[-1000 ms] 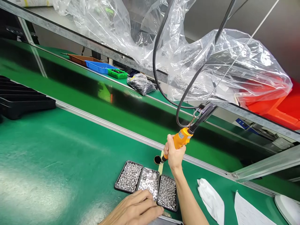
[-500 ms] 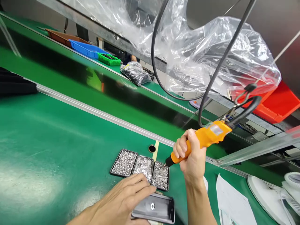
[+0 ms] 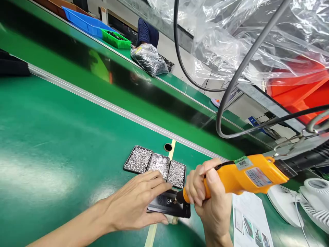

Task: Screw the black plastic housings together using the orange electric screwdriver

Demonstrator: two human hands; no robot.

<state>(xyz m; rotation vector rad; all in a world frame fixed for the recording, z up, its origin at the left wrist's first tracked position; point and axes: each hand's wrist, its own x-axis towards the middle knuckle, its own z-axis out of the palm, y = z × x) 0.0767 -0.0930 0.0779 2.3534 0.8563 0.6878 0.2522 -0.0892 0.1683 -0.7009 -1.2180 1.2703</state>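
My right hand point(image 3: 212, 192) is wrapped round an orange electric screwdriver point(image 3: 250, 175), tilted so its tip points down and left. The tip meets a small silver screw point(image 3: 169, 201) in the middle of a black rectangular housing point(image 3: 180, 210). Fingers on top and thumb along the near edge, my left hand point(image 3: 140, 199) grips the housing's left end. Just beyond it stand three small black trays: one of silver screws or similar small parts point(image 3: 138, 159), one of washers point(image 3: 159, 164), one of tiny metal pieces point(image 3: 176, 172).
A round black disc point(image 3: 168, 147) lies by a yellow tape strip point(image 3: 172, 152). Cables point(image 3: 221, 120) hang at the upper right. A printed sheet point(image 3: 249, 216) and white fan point(image 3: 285, 204) are at right. Beyond the divider are blue point(image 3: 87, 22) and green bins point(image 3: 115, 39) and a person's sleeve point(image 3: 147, 32).
My right hand has brought the screwdriver from the right-hand tray down and nearer, onto the housing. A screw now shows at the tip. My left hand keeps its grip; the camera view has shifted.
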